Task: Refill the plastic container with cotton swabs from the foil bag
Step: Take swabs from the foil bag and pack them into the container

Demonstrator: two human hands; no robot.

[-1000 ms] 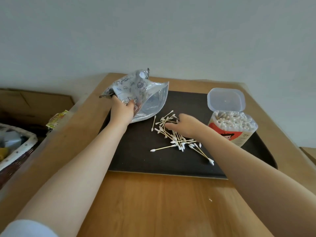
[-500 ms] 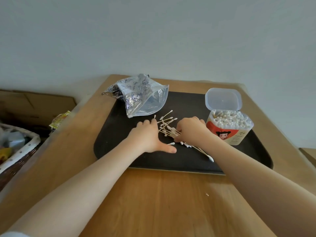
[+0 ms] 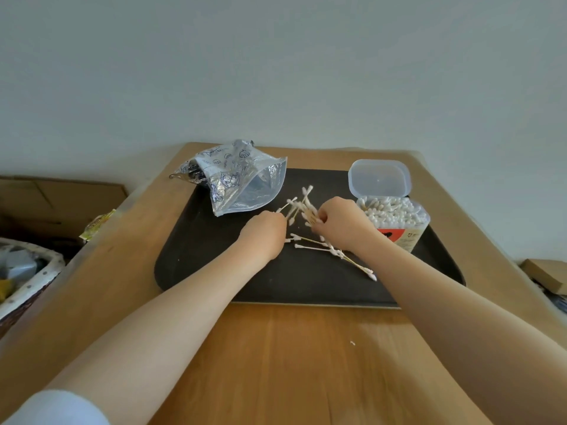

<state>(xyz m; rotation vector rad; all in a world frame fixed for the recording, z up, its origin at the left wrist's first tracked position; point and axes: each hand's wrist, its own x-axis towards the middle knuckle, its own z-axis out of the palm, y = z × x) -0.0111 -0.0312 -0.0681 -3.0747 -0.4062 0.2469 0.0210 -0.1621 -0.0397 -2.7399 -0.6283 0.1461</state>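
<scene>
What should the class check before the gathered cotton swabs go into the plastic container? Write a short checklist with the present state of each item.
1. Container lid open: ok. The plastic container has its lid flipped back.
2. Room left in the container: cannot tell. It already looks packed with swabs.
3. Swabs in hand: ok. The left hand and right hand pinch a bundle of cotton swabs between them.
4. Bundle aligned: not ok. The tips fan out in different directions.
5. All swabs picked up: not ok. Loose swabs lie on the black tray.
6. Foil bag out of the way: ok. It lies at the tray's far left corner.
</scene>
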